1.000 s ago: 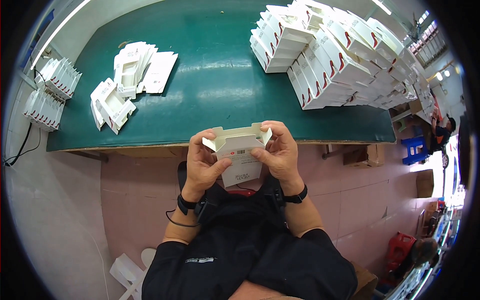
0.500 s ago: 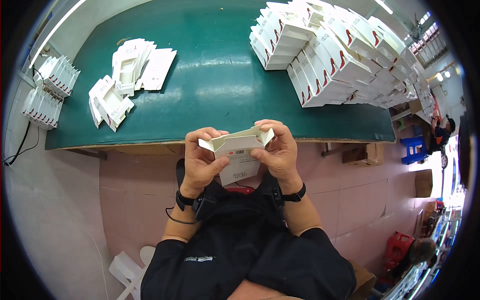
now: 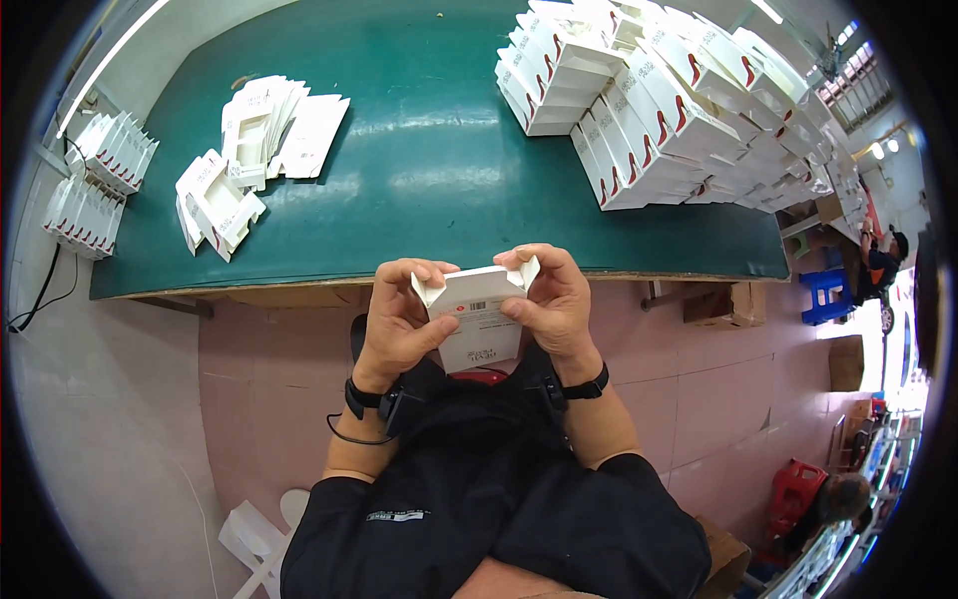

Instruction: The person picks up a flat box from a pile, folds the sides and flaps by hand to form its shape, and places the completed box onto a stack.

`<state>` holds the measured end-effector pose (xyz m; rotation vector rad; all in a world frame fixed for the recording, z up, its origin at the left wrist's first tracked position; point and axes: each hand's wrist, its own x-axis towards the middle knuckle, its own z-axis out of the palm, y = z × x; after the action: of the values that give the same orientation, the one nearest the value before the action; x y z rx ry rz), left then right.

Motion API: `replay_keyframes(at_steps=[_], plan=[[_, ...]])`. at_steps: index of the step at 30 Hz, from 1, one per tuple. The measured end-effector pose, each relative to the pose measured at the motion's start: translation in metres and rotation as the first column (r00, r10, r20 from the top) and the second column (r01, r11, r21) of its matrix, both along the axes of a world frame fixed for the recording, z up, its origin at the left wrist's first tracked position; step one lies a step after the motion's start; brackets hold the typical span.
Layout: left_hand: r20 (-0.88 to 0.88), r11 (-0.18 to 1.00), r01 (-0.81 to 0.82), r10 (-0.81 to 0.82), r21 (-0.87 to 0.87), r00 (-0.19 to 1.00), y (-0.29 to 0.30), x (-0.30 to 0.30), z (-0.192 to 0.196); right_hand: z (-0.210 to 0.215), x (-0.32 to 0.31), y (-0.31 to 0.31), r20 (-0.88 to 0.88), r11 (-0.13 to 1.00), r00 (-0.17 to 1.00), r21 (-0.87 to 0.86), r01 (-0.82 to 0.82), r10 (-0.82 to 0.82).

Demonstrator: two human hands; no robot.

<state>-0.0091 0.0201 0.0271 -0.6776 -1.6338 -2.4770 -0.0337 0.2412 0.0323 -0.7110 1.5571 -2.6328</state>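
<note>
A white cardboard box (image 3: 481, 334) with small dark print is held upright between my two hands, just off the near edge of the table. My left hand (image 3: 404, 317) grips its left side, thumb on the printed face and fingers behind. The right side is pinched the same way by my right hand (image 3: 554, 304). At the top, a small side flap sticks up at each corner beside my fingertips. The top panel between them stands raised. The far side of the box is hidden.
On the green table (image 3: 419, 130) lie loose flat white cartons (image 3: 261, 130) at the left and a big stack of white boxes (image 3: 659, 130) at the right. More boxes (image 3: 90, 210) stand at the far left. Blue stool (image 3: 826, 298) and cardboard box (image 3: 733, 304) rest on the floor.
The opening at the top of the box has narrowed, and its side flaps have drawn inward. My hands keep their grip, the left one shifted slightly right.
</note>
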Motion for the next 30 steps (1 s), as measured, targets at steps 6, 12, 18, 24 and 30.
replay_keyframes(at_steps=[6,12,18,24,30], plan=[[0.091,0.996,0.083,-0.080,-0.033,0.993,-0.006,0.000,0.001,-0.002,0.003,-0.003,-0.011,1.000,1.000,-0.005,0.012,-0.012],[0.058,0.993,0.066,-0.061,-0.096,0.996,-0.007,0.002,0.003,-0.008,0.002,-0.004,-0.082,1.000,0.997,0.023,0.012,-0.011],[0.036,0.952,0.046,-0.037,-0.301,0.999,-0.016,0.000,0.005,-0.010,0.000,-0.002,-0.093,0.994,0.996,0.110,0.016,-0.006],[0.282,0.985,0.152,-0.123,-0.082,0.952,-0.014,0.004,0.012,-0.005,0.002,-0.002,-0.034,0.983,0.999,0.183,0.004,0.002],[0.134,0.959,0.192,-0.167,-0.208,0.977,-0.024,-0.003,-0.006,-0.004,0.003,-0.001,-0.012,0.981,1.000,0.192,-0.019,0.021]])
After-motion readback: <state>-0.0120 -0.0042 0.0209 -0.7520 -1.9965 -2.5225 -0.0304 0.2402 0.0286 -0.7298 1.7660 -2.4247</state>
